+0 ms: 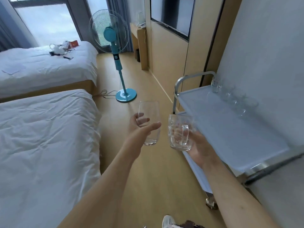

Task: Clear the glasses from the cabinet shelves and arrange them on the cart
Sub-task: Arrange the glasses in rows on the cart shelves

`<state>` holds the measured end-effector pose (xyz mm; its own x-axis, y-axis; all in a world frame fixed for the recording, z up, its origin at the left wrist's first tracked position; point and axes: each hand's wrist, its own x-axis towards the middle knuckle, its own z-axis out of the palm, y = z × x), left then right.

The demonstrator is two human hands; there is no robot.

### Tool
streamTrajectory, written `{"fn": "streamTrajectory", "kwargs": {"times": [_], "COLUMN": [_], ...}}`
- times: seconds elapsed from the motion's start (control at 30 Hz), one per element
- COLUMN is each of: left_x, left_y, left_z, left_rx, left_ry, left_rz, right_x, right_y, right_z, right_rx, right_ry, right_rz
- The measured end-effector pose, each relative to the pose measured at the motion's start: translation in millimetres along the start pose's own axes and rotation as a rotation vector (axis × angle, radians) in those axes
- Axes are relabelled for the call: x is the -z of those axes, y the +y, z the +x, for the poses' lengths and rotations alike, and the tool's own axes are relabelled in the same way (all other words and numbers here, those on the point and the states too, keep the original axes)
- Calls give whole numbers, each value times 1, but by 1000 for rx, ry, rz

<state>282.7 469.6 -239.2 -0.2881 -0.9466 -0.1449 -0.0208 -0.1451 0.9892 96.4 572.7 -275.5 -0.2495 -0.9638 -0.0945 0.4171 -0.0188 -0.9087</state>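
1. Head view: two glasses are being carried at once, one per hand, probably so fewer trips are needed. A tall tumbler (149, 122) is wrapped by the left hand (139, 127), thumb on the near side and fingers curled round the far side, and it's kept upright.
2. A handled mug (180, 132) is cupped from below and behind by the right hand (197, 145), with the handle turned toward the camera. Both glasses are held over the floor, just short of the cart (233, 129), not yet above its tray.
3. A row of glasses (233, 97) is already lined up along the wall side of the top tray, so the near side is left free, likely for the next ones.
4. The cabinet isn't clearly made out from here. A fan (115, 46) and beds (41, 129) are off to the left, well apart from the cart.
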Motion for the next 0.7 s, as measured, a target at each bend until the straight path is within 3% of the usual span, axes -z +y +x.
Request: {"fn": "streamTrajectory", "kwargs": {"times": [0.4,0.7], "left_x": [-139,-239], "left_y": [-1,-9], "left_z": [179,305], "left_rx": [105,176], "left_ry": [-300,-654], "left_rz": [39,172], "right_x": [111,162], "right_y": [-35,-49], "right_z": [118,192], "right_rx": [-20,78], "right_ry": [223,639], "right_rz": [119,283]}}
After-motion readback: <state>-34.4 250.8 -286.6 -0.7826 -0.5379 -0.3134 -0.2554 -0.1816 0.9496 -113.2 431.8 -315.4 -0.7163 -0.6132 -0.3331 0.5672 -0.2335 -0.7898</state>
